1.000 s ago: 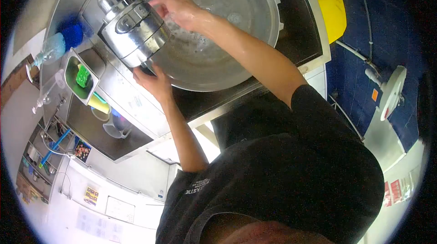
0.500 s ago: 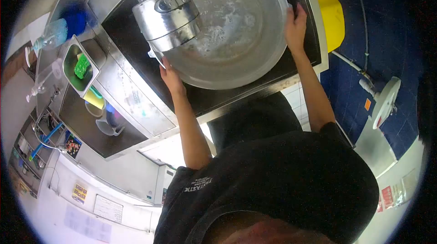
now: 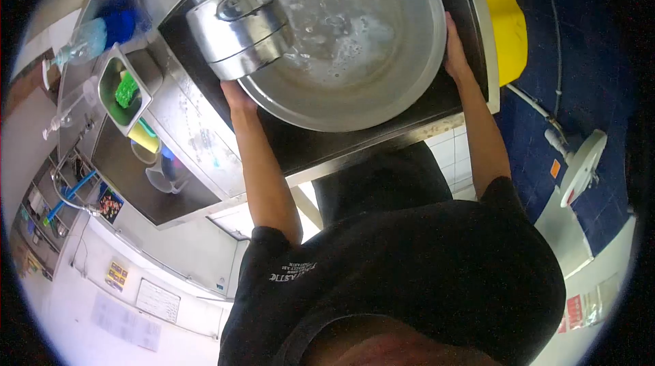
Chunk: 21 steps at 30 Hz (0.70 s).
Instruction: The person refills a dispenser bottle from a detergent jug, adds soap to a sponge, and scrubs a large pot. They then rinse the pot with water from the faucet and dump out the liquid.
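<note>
A wide round translucent basin (image 3: 355,117) with shallow, slightly foamy water sits in the dark sink (image 3: 300,154). My left hand (image 3: 237,95) is at its left rim, its fingers mostly hidden behind the chrome tap head (image 3: 239,25). On the opposite side my right hand (image 3: 455,52) grips the outer wall, with the fingertips out of sight beneath or behind the rim. The tap head hangs over the basin's left part and covers some of it.
To the left, a metal container (image 3: 112,93) holds a green scrubber (image 3: 126,90). Beyond a metal divider (image 3: 194,127), a second sink (image 3: 126,175) contains cups. Bottles (image 3: 85,45) stand along the far left. A yellow object (image 3: 506,32) hangs beside the right sink edge.
Both hands have shifted their hold on the basin, the left outward behind the tap head and the right lower around the wall. The water and foam have moved, and the view has shifted slightly.
</note>
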{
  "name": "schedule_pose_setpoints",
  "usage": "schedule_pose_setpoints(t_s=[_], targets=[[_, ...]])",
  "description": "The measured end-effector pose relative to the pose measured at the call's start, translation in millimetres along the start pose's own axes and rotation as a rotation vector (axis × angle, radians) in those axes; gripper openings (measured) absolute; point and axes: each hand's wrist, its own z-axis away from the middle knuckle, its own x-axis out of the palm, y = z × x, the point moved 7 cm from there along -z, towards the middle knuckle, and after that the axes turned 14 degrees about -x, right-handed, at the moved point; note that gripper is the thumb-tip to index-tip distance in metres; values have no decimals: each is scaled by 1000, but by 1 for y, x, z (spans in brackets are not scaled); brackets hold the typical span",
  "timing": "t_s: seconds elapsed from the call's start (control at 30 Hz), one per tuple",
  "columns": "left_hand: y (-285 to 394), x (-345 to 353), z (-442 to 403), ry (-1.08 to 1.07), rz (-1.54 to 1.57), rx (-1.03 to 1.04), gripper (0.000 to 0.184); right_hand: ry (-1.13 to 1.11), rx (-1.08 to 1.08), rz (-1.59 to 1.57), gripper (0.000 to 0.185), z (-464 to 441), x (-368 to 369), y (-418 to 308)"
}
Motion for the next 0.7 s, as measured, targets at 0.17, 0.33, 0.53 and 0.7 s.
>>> schedule_pose_setpoints(t_s=[0.17, 0.33, 0.53, 0.7], targets=[[23, 15, 0, -88, 9, 31, 56, 117, 71, -148, 94, 25, 3, -1], [37, 20, -20, 11, -70, 90, 42, 155, 156, -136, 94, 56, -3, -5], [85, 90, 5, -6, -276, 337, 42, 155, 240, -211, 64, 61, -50, 35], [127, 130, 8, 30, -685, 652, 36, 203, 365, -278, 48, 99, -34, 16]])
